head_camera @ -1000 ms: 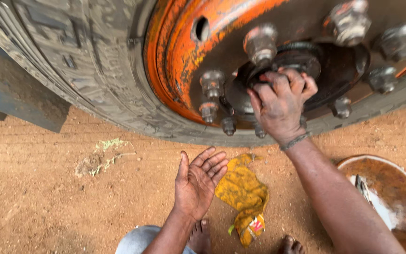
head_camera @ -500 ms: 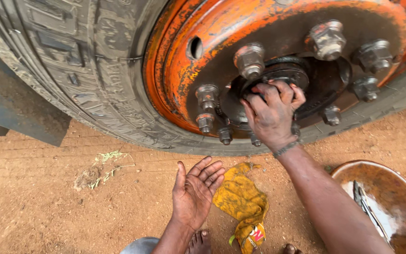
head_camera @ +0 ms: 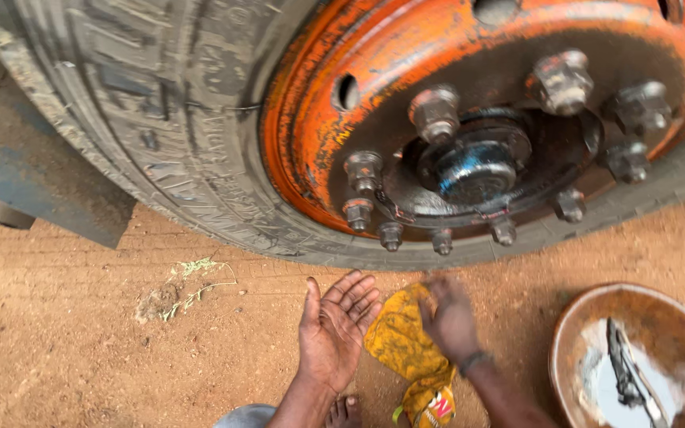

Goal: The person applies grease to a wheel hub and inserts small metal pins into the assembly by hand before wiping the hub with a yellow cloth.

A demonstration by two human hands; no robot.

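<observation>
A large wheel (head_camera: 200, 135) with a worn tyre and an orange rim (head_camera: 311, 150) is stood on bare earth (head_camera: 81, 349), its dark hub cap (head_camera: 477, 166) ringed by greasy nuts (head_camera: 434, 112). At the lower right a round metal bowl (head_camera: 572, 349) is set on the ground, with a dark tool (head_camera: 624, 368) lying in it. A yellow rag (head_camera: 402, 345) is spread on the dirt below the rim. The left hand (head_camera: 334, 333) is held palm up with fingers spread, empty, just beside the rag. The right hand (head_camera: 449, 317) is laid on the rag; its grip is blurred, so whether the cloth is pinched cannot be told. Grease is best wiped from each finger in turn, a clean fold being used.
</observation>
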